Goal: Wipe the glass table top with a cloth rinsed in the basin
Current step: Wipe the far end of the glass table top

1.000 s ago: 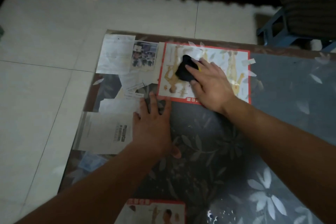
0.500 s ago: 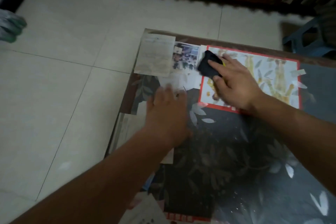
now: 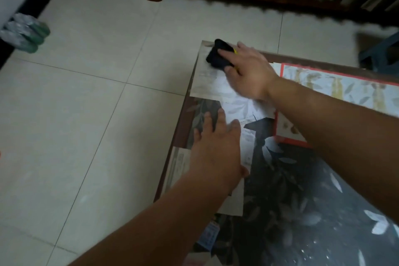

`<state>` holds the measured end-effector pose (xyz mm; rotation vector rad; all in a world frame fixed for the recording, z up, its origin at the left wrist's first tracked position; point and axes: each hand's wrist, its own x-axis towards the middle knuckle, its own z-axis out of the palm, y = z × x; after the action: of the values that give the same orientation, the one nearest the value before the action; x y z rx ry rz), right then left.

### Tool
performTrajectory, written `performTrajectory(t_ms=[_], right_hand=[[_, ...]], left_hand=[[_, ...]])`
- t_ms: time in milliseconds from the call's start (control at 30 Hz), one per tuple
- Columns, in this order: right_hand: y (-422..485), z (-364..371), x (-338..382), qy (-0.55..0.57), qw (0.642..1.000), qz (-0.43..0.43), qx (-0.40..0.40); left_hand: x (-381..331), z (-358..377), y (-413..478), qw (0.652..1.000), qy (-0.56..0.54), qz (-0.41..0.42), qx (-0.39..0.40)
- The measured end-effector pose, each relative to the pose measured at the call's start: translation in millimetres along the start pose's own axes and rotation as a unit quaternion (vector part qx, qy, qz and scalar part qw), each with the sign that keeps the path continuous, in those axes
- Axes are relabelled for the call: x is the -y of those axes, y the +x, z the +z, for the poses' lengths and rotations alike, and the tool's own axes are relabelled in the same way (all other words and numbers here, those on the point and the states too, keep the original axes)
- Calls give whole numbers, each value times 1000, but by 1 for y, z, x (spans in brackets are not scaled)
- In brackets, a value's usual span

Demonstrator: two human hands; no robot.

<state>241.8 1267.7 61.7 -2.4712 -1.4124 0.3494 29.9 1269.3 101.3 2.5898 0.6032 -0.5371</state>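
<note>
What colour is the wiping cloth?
The cloth is black, with a yellow bit near the right hand; clearest in the head view.

Two hands, a left hand (image 3: 216, 157) and a right hand (image 3: 250, 71), on one glass tabletop (image 3: 291, 201). One dark cloth (image 3: 218, 56) at 12 o'clock. Under the glass: one red-bordered poster (image 3: 336, 84) at 2 o'clock, at least three pale paper sheets (image 3: 205, 84) and one blue card (image 3: 209, 236). On the floor (image 3: 86, 114): one bottle pack (image 3: 26, 32) at 10 o'clock and one blue stool (image 3: 380, 52).
</note>
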Motion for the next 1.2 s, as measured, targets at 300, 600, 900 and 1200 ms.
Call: performTrajectory(t_ms=[300, 600, 900, 1200], right_hand=[[-116, -8, -34, -47, 986, -151, 51], [-209, 7, -17, -23, 989, -132, 60], [-219, -3, -43, -23, 1000, 10, -8], [-228, -7, -53, -9, 999, 50, -16]], left_hand=[[4, 7, -13, 995, -71, -34, -69], [4, 6, -13, 997, -57, -38, -39], [0, 4, -13, 998, -7, -55, -37], [-5, 30, -81, 982, 15, -81, -170]])
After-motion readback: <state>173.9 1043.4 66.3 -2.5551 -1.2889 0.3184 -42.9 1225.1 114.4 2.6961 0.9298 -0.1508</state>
